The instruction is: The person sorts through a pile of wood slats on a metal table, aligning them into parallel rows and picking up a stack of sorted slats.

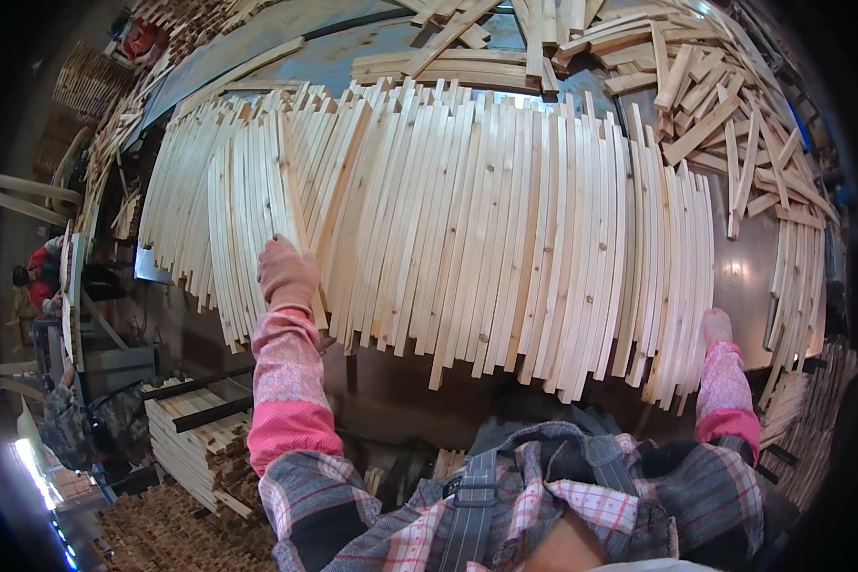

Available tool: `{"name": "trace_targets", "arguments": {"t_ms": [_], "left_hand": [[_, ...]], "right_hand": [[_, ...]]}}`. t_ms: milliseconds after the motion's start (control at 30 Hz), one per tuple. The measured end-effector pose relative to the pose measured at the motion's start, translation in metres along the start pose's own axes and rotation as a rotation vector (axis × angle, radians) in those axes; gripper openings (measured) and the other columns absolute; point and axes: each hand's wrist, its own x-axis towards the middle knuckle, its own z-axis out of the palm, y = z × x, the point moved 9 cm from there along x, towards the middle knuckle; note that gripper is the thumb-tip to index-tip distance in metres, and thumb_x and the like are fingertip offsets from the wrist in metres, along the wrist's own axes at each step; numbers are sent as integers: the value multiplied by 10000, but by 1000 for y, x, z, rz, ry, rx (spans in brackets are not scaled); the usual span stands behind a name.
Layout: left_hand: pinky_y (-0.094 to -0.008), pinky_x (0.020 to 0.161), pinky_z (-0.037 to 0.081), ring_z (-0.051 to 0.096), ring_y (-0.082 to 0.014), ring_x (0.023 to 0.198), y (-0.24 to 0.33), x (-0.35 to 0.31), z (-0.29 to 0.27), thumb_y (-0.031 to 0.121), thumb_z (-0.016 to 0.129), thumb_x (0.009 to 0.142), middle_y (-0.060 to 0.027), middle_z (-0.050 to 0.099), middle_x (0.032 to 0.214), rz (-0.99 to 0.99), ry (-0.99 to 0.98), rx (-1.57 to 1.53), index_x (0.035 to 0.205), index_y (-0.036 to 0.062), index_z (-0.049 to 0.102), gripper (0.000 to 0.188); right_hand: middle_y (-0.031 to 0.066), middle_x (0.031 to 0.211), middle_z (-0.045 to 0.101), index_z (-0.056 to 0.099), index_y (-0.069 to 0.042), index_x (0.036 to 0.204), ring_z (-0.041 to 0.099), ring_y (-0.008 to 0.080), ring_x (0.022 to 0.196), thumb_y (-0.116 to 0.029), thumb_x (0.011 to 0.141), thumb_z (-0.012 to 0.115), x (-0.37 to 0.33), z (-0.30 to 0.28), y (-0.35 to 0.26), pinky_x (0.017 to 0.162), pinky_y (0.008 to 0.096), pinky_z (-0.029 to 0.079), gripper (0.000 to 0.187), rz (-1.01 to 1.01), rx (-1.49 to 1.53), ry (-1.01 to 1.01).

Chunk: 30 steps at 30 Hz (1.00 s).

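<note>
A wide row of long, pale wooden strips [486, 229] lies side by side in front of me, their ends uneven. My left hand [288, 272] is closed round the near part of a wooden strip [286, 167] in the left part of the row. That strip lies over others, at a slight slant. At the row's right edge, my right hand [717, 327] rests against the side of the outermost strips; its fingers are too hidden to tell how they are bent. Pink sleeve covers are on both forearms.
Short offcuts [705, 95] lie heaped at the back right, with more boards [448, 67] across the back. Stacked wood [205, 429] stands low on the left. Further strips [799, 276] lie at the far right. Another person [43, 276] is at the far left.
</note>
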Motion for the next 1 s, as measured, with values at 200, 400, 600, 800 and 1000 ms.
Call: {"name": "trace_targets", "arguments": {"t_ms": [200, 400, 600, 800, 1000], "left_hand": [[-387, 1039, 467, 560, -344, 1250, -107, 28, 5, 233, 597, 898, -205, 601, 1316, -189, 106, -22, 1282, 29, 583, 435], [-429, 1049, 444, 526, -403, 1251, -20, -21, -20, 231, 674, 807, -255, 561, 1332, -78, 166, 98, 1299, -23, 554, 566], [-364, 971, 489, 600, -317, 1148, 119, -86, -34, 136, 694, 879, -193, 607, 1249, 582, 309, -464, 1335, -2, 572, 492], [-283, 940, 488, 632, -198, 1095, 357, -218, -59, 77, 654, 924, -127, 655, 1185, 851, -53, -1065, 1238, -33, 643, 333], [-348, 916, 502, 666, -290, 1038, 567, -226, -61, 227, 595, 927, -152, 682, 1092, 1035, -93, -761, 1230, 72, 668, 349]], "right_hand": [[244, 1211, 642, 673, -45, 1168, 588, 419, 1169, -318, 910, 476, -16, -104, -124, 992, 485, 465, 424, 432, 632, -22], [228, 1239, 634, 644, -47, 1214, 570, 414, 1197, -328, 917, 485, -51, -101, -98, 1027, 475, 442, 439, 525, 697, -51], [213, 1260, 636, 640, -66, 1249, 570, 391, 1216, -348, 896, 567, -54, -116, -99, 1038, 446, 444, 458, 445, 790, -77], [200, 1157, 678, 665, -55, 1167, 623, 371, 1111, -327, 886, 594, -77, -153, -82, 965, 425, 485, 397, 334, 928, 120], [116, 912, 690, 706, -90, 926, 692, 290, 893, -292, 814, 652, -218, -113, -150, 750, 410, 558, 237, -648, 802, -501]]}}
